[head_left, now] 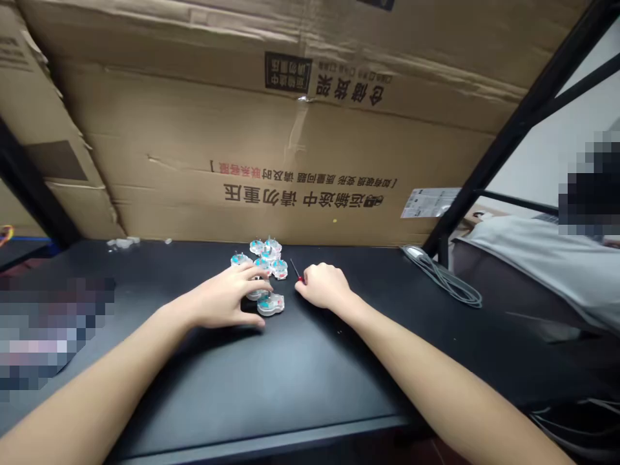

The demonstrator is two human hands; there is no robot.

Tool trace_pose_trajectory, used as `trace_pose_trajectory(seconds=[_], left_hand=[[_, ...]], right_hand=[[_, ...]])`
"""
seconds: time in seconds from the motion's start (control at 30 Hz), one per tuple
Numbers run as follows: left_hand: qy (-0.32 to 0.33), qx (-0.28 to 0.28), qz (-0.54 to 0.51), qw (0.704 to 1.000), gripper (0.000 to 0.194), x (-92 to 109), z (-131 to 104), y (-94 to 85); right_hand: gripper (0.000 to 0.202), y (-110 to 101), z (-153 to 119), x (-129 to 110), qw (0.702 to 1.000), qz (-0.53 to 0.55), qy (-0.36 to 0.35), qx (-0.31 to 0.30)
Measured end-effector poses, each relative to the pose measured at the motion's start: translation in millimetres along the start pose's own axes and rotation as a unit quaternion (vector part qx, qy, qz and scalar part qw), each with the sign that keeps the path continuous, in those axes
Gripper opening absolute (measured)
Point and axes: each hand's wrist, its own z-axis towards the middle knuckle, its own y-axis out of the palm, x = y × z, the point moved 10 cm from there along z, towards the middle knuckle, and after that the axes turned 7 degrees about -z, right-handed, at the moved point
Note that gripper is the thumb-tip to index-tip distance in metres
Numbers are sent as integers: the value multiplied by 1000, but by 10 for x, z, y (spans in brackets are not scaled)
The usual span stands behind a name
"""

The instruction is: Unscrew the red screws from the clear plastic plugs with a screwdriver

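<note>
Several small clear plastic parts with blue and red pieces inside (279, 268) lie clustered on the black table (290, 381). My left hand (230, 294) is over the near side of the cluster, fingers apart, its fingertips beside the nearest clear part (271, 304). Whether the fingertips touch a part cannot be made out. Right of the cluster, my right hand (323, 285) is closed around the red handle of a screwdriver (299, 278), whose thin dark shaft points away toward the cardboard.
Printed cardboard (271, 142) stands behind the table. A coiled grey cable (448, 282) lies at the right. White scraps (124, 243) sit at the back left. Black metal posts (484, 168) frame the sides. Light fabric (533, 258) and a person (593, 187) are beyond, at right.
</note>
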Motion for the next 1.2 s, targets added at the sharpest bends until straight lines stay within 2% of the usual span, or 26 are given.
trace_pose_trajectory(seconds=[0.07,0.17,0.27,0.33,0.43,0.53,0.6,0.73,0.87,1.03,1.2], left_hand=[[12,-5,19,1000,53,-119,-1,0],[4,13,51,999,36,-317,16,-40],[-25,53,68,996,34,-481,31,-110],[-40,79,71,994,36,-504,33,-161],[-43,91,59,993,39,-352,44,-177],[-21,41,21,999,47,-55,82,-21],[-43,-5,-23,999,54,51,97,125],[-55,-24,-54,997,37,159,92,206],[-65,-31,-79,994,29,155,43,142],[-76,-21,-96,992,27,125,-1,32],[-96,58,-100,989,30,-11,5,-109]], right_hand=[[26,-32,-12,82,1000,20,8,5],[25,-132,-48,219,997,72,7,22],[25,-208,-83,310,988,151,-14,33],[25,-190,-93,320,976,216,-31,22],[26,-70,-98,241,949,311,-57,-18],[25,53,-114,94,921,375,-86,-63],[22,89,-141,10,909,393,-104,-87],[31,49,-220,-96,910,376,-139,-109],[15,-95,-249,-75,937,313,-143,-55],[26,-299,-258,29,955,270,-113,41],[37,-545,-324,98,949,264,-103,136]])
